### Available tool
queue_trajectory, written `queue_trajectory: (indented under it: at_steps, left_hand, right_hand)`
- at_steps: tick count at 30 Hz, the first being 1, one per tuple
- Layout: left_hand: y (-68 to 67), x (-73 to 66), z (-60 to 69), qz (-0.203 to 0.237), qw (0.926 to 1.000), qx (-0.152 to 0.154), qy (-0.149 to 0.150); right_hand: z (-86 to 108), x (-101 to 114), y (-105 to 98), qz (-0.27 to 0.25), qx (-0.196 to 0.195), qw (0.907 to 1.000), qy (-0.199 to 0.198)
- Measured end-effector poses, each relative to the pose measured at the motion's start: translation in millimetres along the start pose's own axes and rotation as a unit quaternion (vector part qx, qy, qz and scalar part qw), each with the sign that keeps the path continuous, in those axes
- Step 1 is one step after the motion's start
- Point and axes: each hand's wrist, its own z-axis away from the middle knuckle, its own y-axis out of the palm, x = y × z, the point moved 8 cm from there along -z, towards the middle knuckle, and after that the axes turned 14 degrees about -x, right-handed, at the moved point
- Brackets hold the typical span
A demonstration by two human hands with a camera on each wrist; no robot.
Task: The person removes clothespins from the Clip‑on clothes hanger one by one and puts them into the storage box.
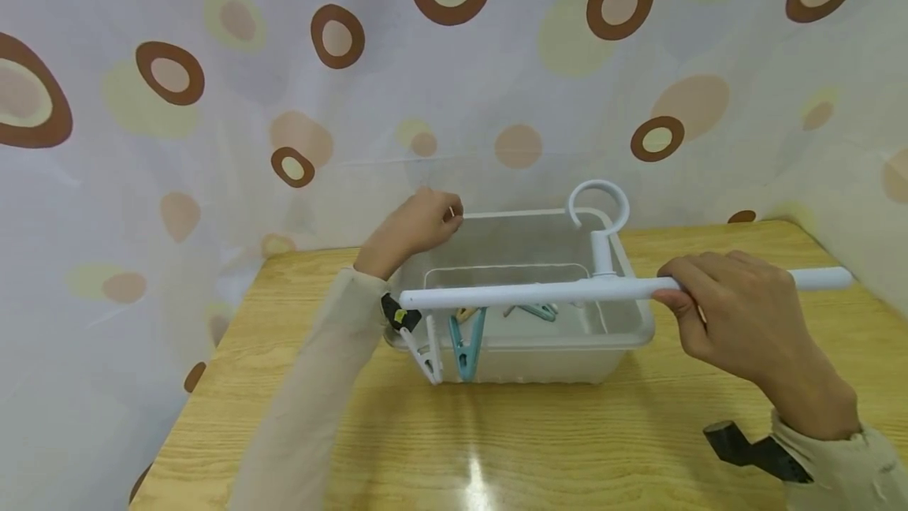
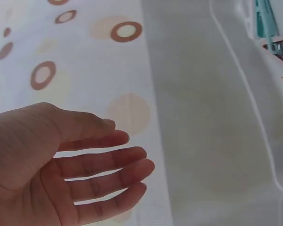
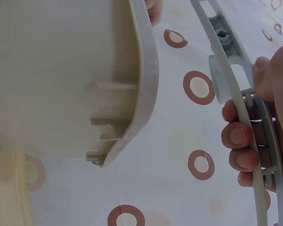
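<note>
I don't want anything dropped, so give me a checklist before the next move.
1. Right hand grips the white plastic hanger: ok.
2. Left hand empty: ok.
3. White V-shaped plastic clip and teal V-shaped plastic clip firmly attached to the hanger: cannot tell.
4. Rectangular whitish plastic bin standing on the yellowish wooden table: ok.
5. No clips inside the bin: not ok; another teal clip lies there.

- Location: home-like corner; exact room was not identifiable.
- Backdrop: patterned sheeting (image 1: pixel 426 101) hung behind a wood-grain surface (image 1: pixel 539 440).
- Household indicators: plastic tub (image 1: pixel 546 342), clothes pegs (image 1: pixel 466 363), hanger (image 1: pixel 511 294).
</note>
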Motion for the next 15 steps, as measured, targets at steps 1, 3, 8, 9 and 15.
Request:
queue_trajectory:
  at_steps: [1,3,8,9,15]
  left_hand:
    - [-4.8,-1.6,0.2,0.002,1.0,-0.007,0.004]
    - [-13.1,-4.7,1.1,0.003,0.9998,-0.018,0.012]
    - [-29.0,-11.0,0.8,0.003,0.9991,-0.036,0.024]
    - [-31.6,-11.8,1.0,0.003,0.9989,-0.04,0.025]
    - [-45.0,-21.0,5.0,0.011,0.9978,-0.054,0.036]
  right_hand:
    - [-0.4,0.4,0.0,-0.001,-0.001,1.0,-0.001]
    - [-0.8,1.6,0.3,-0.003,-0.002,1.0,-0.004]
    - [-1.2,2.5,-0.9,-0.001,-0.002,1.0,-0.003]
    - [-1.3,2.7,-1.0,-0.001,-0.002,1.0,-0.003]
    - [-2.0,3.6,-1.4,-0.002,-0.003,1.0,-0.002]
